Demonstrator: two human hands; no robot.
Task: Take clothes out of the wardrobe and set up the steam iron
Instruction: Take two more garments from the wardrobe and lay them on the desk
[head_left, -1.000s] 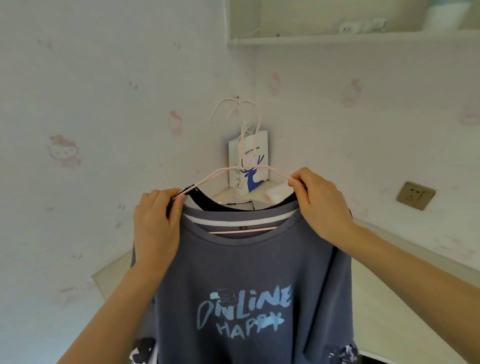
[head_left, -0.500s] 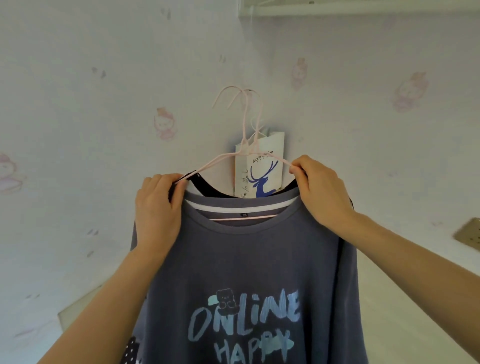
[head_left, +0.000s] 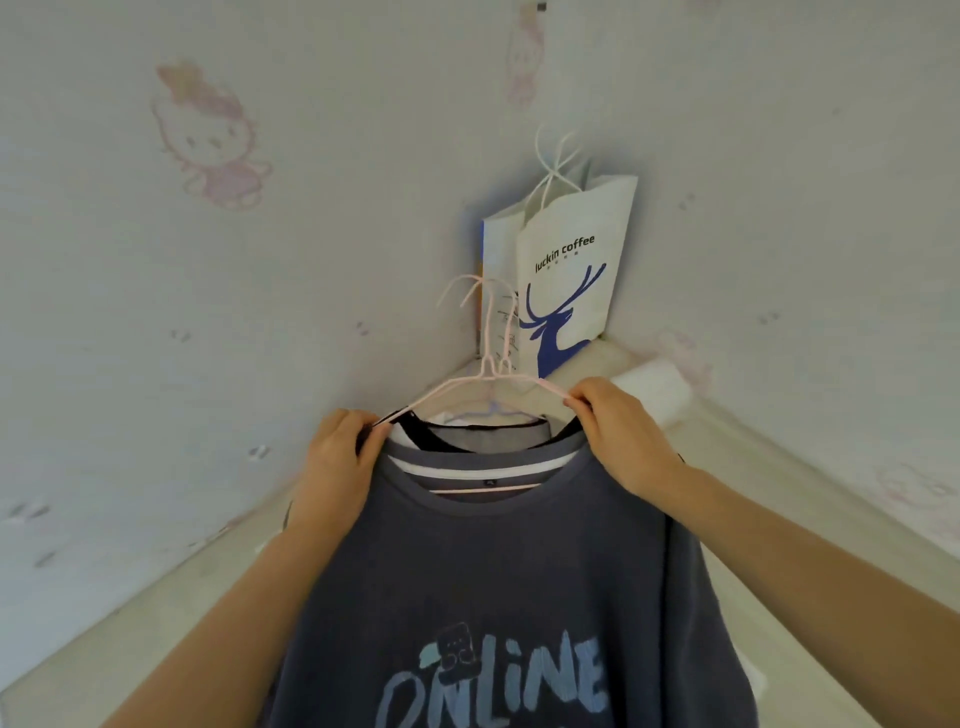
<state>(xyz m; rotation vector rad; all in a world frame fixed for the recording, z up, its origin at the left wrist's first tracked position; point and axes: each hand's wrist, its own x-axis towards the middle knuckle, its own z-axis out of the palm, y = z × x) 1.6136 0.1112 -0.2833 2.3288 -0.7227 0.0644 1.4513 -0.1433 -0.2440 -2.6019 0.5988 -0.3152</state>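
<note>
A grey-blue T-shirt (head_left: 519, 571) with pale blue "ONLINE" lettering hangs in front of me on pink wire hangers (head_left: 485, 371). A black-collared garment (head_left: 467, 434) shows behind its neckline. My left hand (head_left: 337, 457) is closed on the left shoulder of the clothes and hanger. My right hand (head_left: 623, 436) grips the right shoulder the same way. The hanger hooks stick up free in the air, in front of the room corner. No steam iron is in view.
A white paper bag (head_left: 571, 270) with a blue deer print stands in the corner on a pale surface (head_left: 779, 467) that runs along both walls. The walls (head_left: 208, 260) carry faded pink cartoon wallpaper. A white roll-like object (head_left: 654, 387) lies beside the bag.
The clothes and both hands have dropped lower against the corner and the view has tilted down. The shelf and wall socket have left the frame. Both grips are unchanged.
</note>
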